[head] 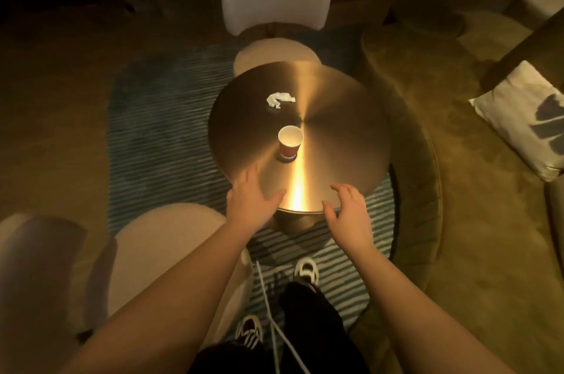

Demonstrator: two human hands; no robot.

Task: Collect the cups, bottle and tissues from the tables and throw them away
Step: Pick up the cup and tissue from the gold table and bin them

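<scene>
Two bare forearms reach out from the bottom edge, cut off below the elbows, and between them dark trousers, two striped sneakers [306, 270] and a white cord [268, 309] show only in part. Left hand [250, 199] is out over the near rim of the round brass table [345, 129], fingers [245, 179] spread wide and straight, thumb angled toward the bright streak of glare; it holds nothing. Right hand [348, 212] hangs at the near edge too, fingers loosely bent, thumb out, nothing in it. Whether either palm touches the metal is hard to say from up here.

Just beyond the left fingertips, and apart from them, stands the red paper cup [290, 146], upright, white inside, left of the table's centre. It sits nearer the left hand than the right. Further back on the table lies a crumpled white tissue [279, 99], well apart from both hands and a little beyond the cup.

At the near left, a pale upholstered chair [158, 254] is blurred and partly hidden by the left arm. A striped blue rug [158, 135] runs under the table. Beyond the table a second pale chair [276, 5] faces in, its seat tucked behind the rim. A green curved sofa [427, 117] wraps the right side, with a patterned cushion [525, 120] cut off at the frame edge. Everything past that is too dark to make out.
</scene>
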